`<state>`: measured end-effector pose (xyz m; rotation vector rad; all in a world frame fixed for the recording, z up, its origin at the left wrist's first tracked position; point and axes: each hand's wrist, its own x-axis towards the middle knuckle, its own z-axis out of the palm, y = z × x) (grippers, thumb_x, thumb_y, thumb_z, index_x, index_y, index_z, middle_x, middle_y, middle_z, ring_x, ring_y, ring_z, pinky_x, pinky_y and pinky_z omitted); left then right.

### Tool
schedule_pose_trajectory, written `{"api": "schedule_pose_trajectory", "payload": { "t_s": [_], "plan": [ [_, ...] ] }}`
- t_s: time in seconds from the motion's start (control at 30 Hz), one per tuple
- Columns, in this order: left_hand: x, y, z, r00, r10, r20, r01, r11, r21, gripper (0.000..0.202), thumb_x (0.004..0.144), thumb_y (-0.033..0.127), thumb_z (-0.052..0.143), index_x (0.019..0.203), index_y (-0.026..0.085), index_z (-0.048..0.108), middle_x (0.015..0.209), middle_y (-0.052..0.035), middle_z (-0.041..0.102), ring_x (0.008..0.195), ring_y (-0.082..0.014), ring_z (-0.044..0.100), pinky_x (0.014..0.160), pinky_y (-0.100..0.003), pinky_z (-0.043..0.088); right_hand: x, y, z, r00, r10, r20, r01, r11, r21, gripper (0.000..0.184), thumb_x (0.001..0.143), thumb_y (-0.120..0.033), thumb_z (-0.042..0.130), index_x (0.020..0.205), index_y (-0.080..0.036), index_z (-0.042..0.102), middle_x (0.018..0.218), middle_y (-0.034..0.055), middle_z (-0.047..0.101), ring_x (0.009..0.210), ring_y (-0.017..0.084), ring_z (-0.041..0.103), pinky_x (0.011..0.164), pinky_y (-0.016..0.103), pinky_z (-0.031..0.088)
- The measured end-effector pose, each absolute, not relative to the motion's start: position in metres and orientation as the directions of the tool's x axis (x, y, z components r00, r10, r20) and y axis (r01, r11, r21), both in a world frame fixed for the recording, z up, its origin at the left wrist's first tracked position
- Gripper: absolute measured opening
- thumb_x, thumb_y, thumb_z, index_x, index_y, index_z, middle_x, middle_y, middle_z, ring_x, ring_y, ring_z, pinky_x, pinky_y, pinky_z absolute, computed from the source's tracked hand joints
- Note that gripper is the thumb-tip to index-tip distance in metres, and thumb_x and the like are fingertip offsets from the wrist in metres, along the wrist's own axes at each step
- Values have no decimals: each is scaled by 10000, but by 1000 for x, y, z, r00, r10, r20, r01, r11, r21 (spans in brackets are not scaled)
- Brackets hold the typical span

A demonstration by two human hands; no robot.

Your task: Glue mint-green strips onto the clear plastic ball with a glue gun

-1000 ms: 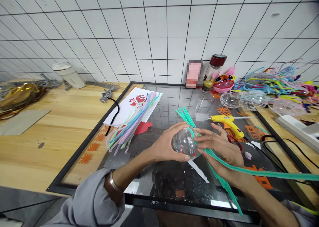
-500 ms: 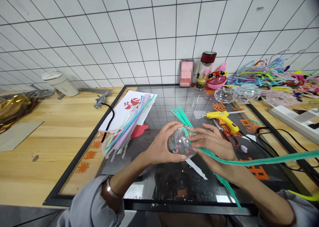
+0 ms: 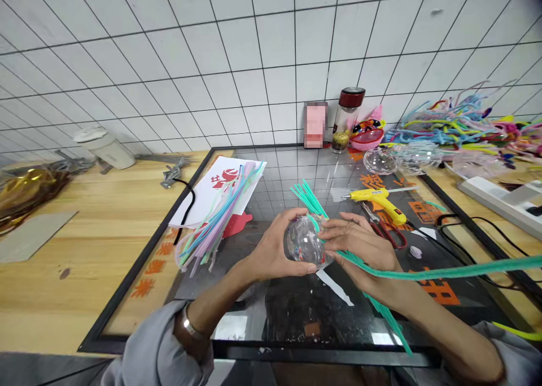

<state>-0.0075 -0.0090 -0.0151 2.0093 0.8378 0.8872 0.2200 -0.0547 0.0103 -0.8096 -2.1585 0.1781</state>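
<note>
My left hand [image 3: 275, 248] is wrapped round the left side of a clear plastic ball [image 3: 302, 242], thumb below and fingers over the top. My right hand [image 3: 364, 245] presses from the right with its fingers closed on a green pipe cleaner [image 3: 444, 273]. One stretch of that pipe cleaner curves over the ball's top right, and its long end runs past my right wrist to the picture's edge. Small red and blue bits show on the ball. Beneath my hands lies a bundle of green pipe cleaners [image 3: 311, 198], partly hidden by my right arm.
Right of my hands lie a yellow glue gun [image 3: 379, 197], red-handled scissors [image 3: 392, 233] and a white power strip [image 3: 499, 205]. Pastel pipe cleaners [image 3: 220, 216] rest on white paper [image 3: 190, 211] at left. A lidded glass bottle [image 3: 345, 121] and clear balls [image 3: 380, 161] stand near the wall.
The camera view has shifted slightly. Both hands keep almost the same hold on the ball and the green pipe cleaner.
</note>
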Motion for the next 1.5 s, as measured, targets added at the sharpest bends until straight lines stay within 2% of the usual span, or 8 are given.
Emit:
{"api": "schedule_pose_trajectory", "payload": {
  "t_s": [0.13,0.4,0.57,0.8,1.0,1.17,1.3,1.5],
  "plan": [
    [-8,-6,-12,597,724,346,231,-568,790,844,615,380,886,1337,229,476,1401,-141,531,1346,-341,476,1165,-532,359,219,-54,11,-465,598,653,474,791,-388,149,928,-111,601,1011,-230,636,1080,36,766,1133,190,683,1140,429,367],
    [-9,-4,-6,620,697,360,208,-588,782,798,618,364,892,1307,226,514,1369,-143,558,1339,-325,488,1154,-531,382,219,-53,9,-440,614,655,471,779,-414,132,942,-160,595,1013,-251,658,1069,34,775,1117,208,695,1123,464,395],
    [-7,-3,-9,630,664,402,181,-629,756,787,635,382,880,1318,229,520,1360,-135,580,1344,-325,487,1155,-541,384,218,-52,9,-357,610,707,470,772,-428,170,912,-123,617,1003,-255,673,987,4,789,1038,202,729,1087,438,429],
    [-6,-4,-8,646,638,419,185,-663,725,796,649,386,872,1343,236,512,1366,-127,587,1350,-324,481,1155,-531,393,212,-50,13,-155,677,720,375,714,-591,138,874,-130,682,914,-260,709,927,-13,796,914,197,762,1004,417,491],
    [-5,-5,-7,644,646,410,196,-658,727,804,641,383,872,1344,218,518,1371,-134,583,1353,-320,479,1157,-527,394,206,-51,18,-77,718,691,308,677,-669,160,865,-120,694,902,-271,734,912,-29,797,875,167,754,974,371,521],
    [-4,-6,-5,641,664,385,211,-634,744,800,633,386,874,1339,227,532,1374,-131,589,1358,-327,485,1160,-534,392,206,-52,17,-93,727,680,283,674,-682,159,861,-120,700,889,-272,736,916,-33,797,882,166,754,991,368,499],
    [-5,-5,-7,631,677,378,211,-619,756,809,625,398,878,1339,228,536,1392,-141,574,1364,-334,485,1158,-535,395,210,-52,13,-136,736,663,298,669,-681,153,871,-129,696,904,-275,728,953,-29,795,982,192,746,1048,402,440],
    [-6,-4,-7,633,673,382,205,-622,756,815,628,411,872,1345,227,532,1386,-139,581,1366,-336,480,1159,-534,385,214,-53,8,-209,712,670,391,689,-610,123,880,-156,693,901,-276,708,957,-15,798,1032,225,734,1054,445,416]
  ]
}}
